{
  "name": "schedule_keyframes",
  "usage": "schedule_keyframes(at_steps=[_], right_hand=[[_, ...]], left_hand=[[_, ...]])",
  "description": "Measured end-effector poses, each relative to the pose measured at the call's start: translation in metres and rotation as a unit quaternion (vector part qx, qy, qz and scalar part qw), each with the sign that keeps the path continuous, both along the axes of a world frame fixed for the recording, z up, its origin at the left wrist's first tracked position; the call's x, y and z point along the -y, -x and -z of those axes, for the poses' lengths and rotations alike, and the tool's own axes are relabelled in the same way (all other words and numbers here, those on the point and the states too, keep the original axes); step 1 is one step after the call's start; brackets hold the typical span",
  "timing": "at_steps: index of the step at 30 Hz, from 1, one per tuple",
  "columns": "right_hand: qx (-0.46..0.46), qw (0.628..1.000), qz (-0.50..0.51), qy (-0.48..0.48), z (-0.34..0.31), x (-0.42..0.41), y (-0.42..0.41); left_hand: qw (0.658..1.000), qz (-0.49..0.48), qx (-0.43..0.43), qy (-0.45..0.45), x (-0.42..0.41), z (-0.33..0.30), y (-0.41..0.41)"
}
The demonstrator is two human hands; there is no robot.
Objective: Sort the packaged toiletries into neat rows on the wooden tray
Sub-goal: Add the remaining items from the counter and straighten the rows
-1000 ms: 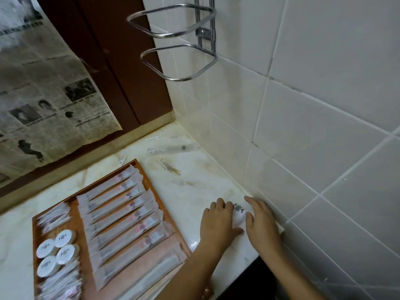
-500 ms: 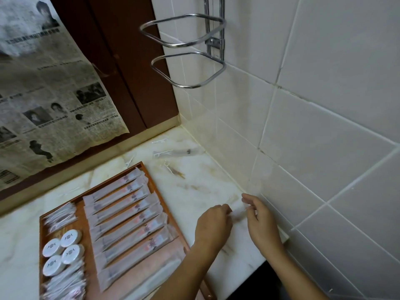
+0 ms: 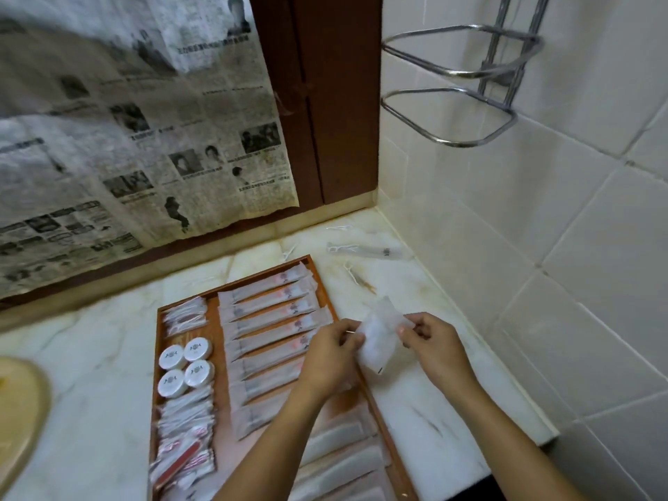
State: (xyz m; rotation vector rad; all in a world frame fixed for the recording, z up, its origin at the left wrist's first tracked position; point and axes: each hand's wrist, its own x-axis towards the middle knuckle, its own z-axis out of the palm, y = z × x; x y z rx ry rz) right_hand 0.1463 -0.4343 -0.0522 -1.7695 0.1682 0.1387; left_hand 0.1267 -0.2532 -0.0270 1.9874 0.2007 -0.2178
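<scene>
A wooden tray (image 3: pixel 217 303) lies on the marble counter. It holds a row of several long white sachets (image 3: pixel 269 312), several round white tubs (image 3: pixel 185 367) and piles of small packets (image 3: pixel 184 424) along its left side. Above the tray's right edge, my left hand (image 3: pixel 330 356) and my right hand (image 3: pixel 435 347) pinch a small translucent white packet (image 3: pixel 377 338) between them, one hand on each side. The packet is lifted off the counter.
Loose floss picks (image 3: pixel 356 274) and a clear wrapped item (image 3: pixel 365 250) lie on the counter (image 3: pixel 415 287) near the tiled corner. A chrome wire holder (image 3: pixel 455 113) sticks out of the right wall. Newspaper (image 3: pixel 137 139) covers the back. A yellowish basin rim (image 3: pixel 20 403) shows at left.
Both hands have lifted the white packet off the counter by the wall and brought it left, over the tray's right edge. The camera view has swung left.
</scene>
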Motion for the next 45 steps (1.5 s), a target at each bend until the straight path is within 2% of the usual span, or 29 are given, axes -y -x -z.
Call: schedule_keyframes(at_steps=[6,9,16,21,26,34,37,40,45], right_hand=[[-0.001,0.997,-0.080,-0.012,-0.018,-0.069,-0.001],[-0.002,0.992,-0.126,-0.005,-0.024,-0.106,0.005],[-0.006,0.980,-0.200,0.008,-0.031,-0.188,0.034],[0.015,0.974,-0.221,0.058,-0.029,-0.227,0.051],[0.008,0.967,-0.248,0.056,-0.035,-0.255,0.066],[-0.059,0.961,-0.271,0.003,-0.025,-0.266,0.110],[-0.039,0.962,-0.270,0.010,-0.017,-0.264,0.127],[0.018,0.963,-0.261,0.065,-0.012,-0.255,0.138],[0.125,0.937,-0.272,0.179,0.003,-0.239,0.152]], left_hand=[[0.995,-0.088,-0.002,0.046,-0.068,-0.014,0.032],[0.992,-0.118,0.016,0.029,-0.104,-0.017,0.049],[0.986,-0.158,0.013,0.061,-0.184,-0.016,0.095],[0.983,-0.181,0.015,0.040,-0.226,-0.012,0.117],[0.981,-0.187,0.016,0.058,-0.255,-0.005,0.135],[0.948,-0.224,-0.005,0.226,-0.258,0.010,0.163],[0.943,-0.201,-0.008,0.265,-0.254,0.015,0.175],[0.957,-0.164,0.019,0.240,-0.259,0.024,0.184],[0.984,-0.120,0.075,0.104,-0.272,0.031,0.201]])
